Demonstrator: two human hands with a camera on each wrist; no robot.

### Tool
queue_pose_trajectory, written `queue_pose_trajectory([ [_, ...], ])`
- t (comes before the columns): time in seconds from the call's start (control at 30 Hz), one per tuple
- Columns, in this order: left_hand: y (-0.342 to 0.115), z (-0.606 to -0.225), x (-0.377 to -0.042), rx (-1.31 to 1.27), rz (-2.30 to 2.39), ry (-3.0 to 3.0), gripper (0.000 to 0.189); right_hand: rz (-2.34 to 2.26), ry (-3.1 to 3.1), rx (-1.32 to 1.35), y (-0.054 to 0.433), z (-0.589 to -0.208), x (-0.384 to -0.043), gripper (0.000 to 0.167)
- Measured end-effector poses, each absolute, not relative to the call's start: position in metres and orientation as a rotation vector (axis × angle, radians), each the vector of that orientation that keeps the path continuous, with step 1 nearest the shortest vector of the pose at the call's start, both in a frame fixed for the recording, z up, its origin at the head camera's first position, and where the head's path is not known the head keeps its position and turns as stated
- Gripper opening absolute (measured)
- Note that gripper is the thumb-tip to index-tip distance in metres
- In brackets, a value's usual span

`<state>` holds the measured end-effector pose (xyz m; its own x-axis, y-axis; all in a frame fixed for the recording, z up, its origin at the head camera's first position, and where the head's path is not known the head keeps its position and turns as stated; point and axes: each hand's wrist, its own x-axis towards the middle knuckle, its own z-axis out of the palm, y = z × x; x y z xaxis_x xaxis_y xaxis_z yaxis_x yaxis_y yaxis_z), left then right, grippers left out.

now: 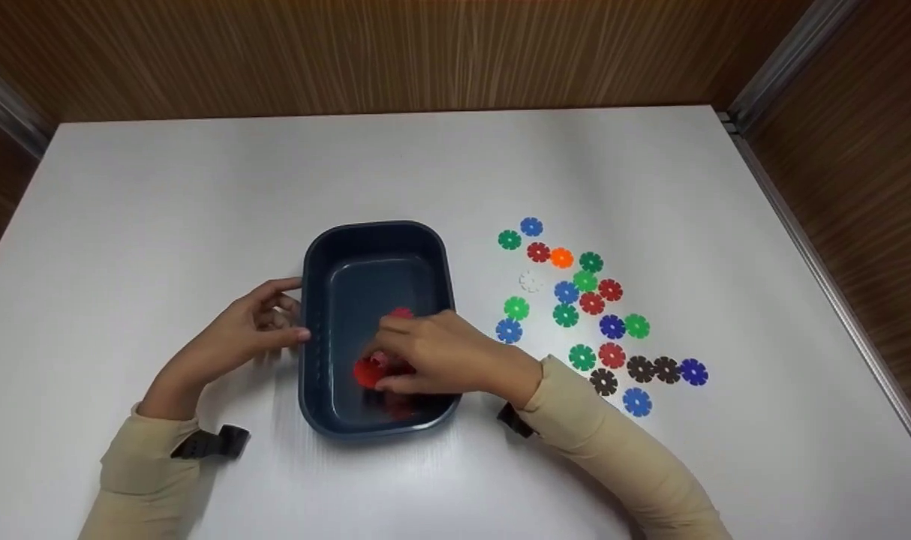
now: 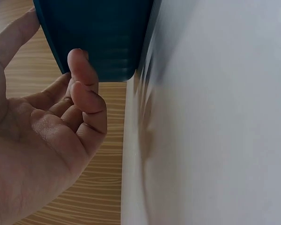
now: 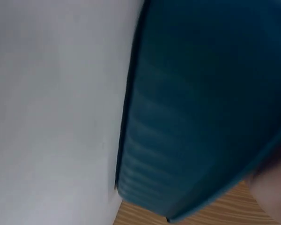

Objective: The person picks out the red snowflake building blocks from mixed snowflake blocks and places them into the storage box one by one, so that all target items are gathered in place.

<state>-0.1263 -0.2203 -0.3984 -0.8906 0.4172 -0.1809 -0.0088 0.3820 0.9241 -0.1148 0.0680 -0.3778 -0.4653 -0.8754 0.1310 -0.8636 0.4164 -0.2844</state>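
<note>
A dark blue rectangular tub (image 1: 365,289) stands on the white table. My left hand (image 1: 264,322) is at its left side, thumb and a finger touching the rim, the other fingers loosely bent beside the wall. In the left wrist view this hand (image 2: 51,112) shows its palm, with no object in it. My right hand (image 1: 437,352) reaches over the right rim into the tub and pinches a red notched plastic disc (image 1: 368,373) low inside. Another reddish piece (image 1: 401,313) shows just beyond the knuckles, partly hidden. In the right wrist view the tub's outer wall (image 3: 178,117) hides most of the hand.
Right of the tub several flower-shaped notched discs lie scattered, among them an orange disc (image 1: 561,258), a white disc (image 1: 530,282), a black disc (image 1: 603,382) and a dark blue disc (image 1: 694,372). Wood-grain panels (image 1: 395,56) border the table at the back and right.
</note>
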Motion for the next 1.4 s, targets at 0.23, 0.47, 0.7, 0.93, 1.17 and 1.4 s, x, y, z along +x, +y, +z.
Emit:
queue_pose_trajectory([
  [0.23, -0.220, -0.398, -0.125, 0.337, 1.496, 2.262, 0.068, -0.470, 2.587, -1.608, 0.064, -0.379, -0.114, 0.040],
  [0.47, -0.218, -0.397, -0.125, 0.340, 1.466, 2.274, 0.068, -0.787, 2.529, -1.519, 0.077, -0.377, -0.113, 0.037],
  [0.7, -0.219, -0.397, -0.124, 0.332, 1.466, 2.278, 0.068, -0.994, 2.536, -1.374, 0.093, -0.371, -0.119, 0.034],
  [0.93, -0.219, -0.397, -0.122, 0.327, 1.483, 2.281, 0.068, -1.113, 2.575, -1.206, 0.117, -0.364, -0.134, 0.034],
  [1.17, -0.219, -0.397, -0.123, 0.324, 1.488, 2.267, 0.068, -1.324, 2.623, -0.926, 0.147, -0.361, -0.153, 0.036],
  [1.4, -0.217, -0.396, -0.122, 0.333, 1.498, 2.261, 0.068, -1.334, 2.708, -0.714, 0.173, -0.361, -0.170, 0.037],
])
